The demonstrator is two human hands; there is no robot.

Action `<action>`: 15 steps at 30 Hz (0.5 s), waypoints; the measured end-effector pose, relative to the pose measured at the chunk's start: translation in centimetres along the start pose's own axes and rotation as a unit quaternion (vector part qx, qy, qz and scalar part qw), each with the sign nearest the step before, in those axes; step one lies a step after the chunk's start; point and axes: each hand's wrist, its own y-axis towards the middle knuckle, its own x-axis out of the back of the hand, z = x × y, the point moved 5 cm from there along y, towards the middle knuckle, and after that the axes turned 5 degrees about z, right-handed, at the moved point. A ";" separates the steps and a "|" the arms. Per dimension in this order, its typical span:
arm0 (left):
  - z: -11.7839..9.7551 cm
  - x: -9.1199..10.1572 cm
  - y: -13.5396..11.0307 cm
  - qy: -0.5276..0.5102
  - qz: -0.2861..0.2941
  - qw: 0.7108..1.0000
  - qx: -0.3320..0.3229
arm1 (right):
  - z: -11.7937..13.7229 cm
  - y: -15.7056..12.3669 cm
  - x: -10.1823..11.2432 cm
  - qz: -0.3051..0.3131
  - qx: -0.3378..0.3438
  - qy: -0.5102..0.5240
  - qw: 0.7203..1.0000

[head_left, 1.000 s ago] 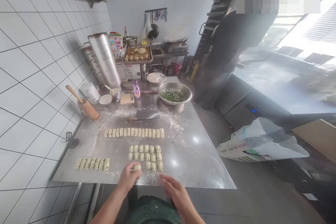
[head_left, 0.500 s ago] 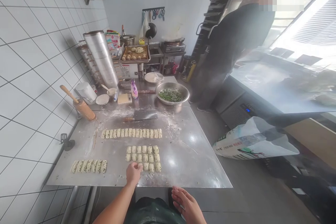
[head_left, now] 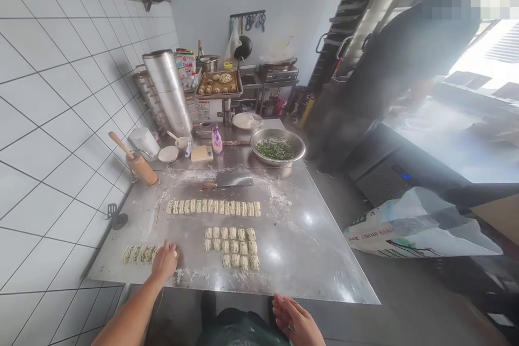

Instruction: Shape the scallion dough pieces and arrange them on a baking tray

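My left hand [head_left: 165,260] is at the right end of a short row of dough pieces [head_left: 140,254] with green filling. Its fingers close round the end piece, of which only a pale edge shows. Near the table's front edge, my right hand [head_left: 298,320] hangs open, fingers outstretched and holding nothing. Right of my left hand lies a block of small sliced dough pieces [head_left: 234,246] in three rows. Behind it, a long row of cut dough pieces [head_left: 213,207] runs across the steel table [head_left: 287,267]. A cleaver [head_left: 235,181] lies flat beyond that row.
A steel bowl of chopped greens [head_left: 278,148] stands at the back. To the left are a rolling pin [head_left: 141,167] and a black spatula [head_left: 117,219]. A white sack [head_left: 417,227] sits right of the table. Another person [head_left: 389,75] stands amid steam.
My left hand has left the front-left corner of the dough block and moved left to the short row. A piece now shows at that corner. The whole view has shifted slightly.
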 end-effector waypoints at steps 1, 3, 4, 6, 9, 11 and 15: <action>-0.5 -0.3 -0.4 -0.002 0.012 1.000 -0.022 | 0.0 0.1 -0.9 0.008 -0.003 0.000 1.000; -2.4 -1.0 -1.8 -0.016 0.031 0.998 -0.056 | 0.4 0.0 -3.3 0.043 0.003 -0.028 0.999; -3.7 -1.2 -2.7 -0.026 0.037 0.997 -0.068 | 0.9 -0.2 -4.8 0.068 0.021 -0.066 0.995; -7.2 -0.8 -5.1 -0.077 0.056 0.990 -0.108 | 2.4 -1.1 -7.7 0.121 0.067 -0.159 0.978; -13.6 2.1 -10.1 -0.225 0.117 0.939 -0.234 | 5.9 -3.9 -11.7 0.216 0.114 -0.258 0.935; -16.9 5.1 -13.6 -0.260 0.142 0.908 -0.298 | 8.2 -6.6 -13.8 0.321 0.115 -0.286 0.895; -19.4 10.9 -18.3 -0.211 0.082 0.882 -0.414 | 11.7 -10.8 -15.4 0.450 0.073 -0.220 0.863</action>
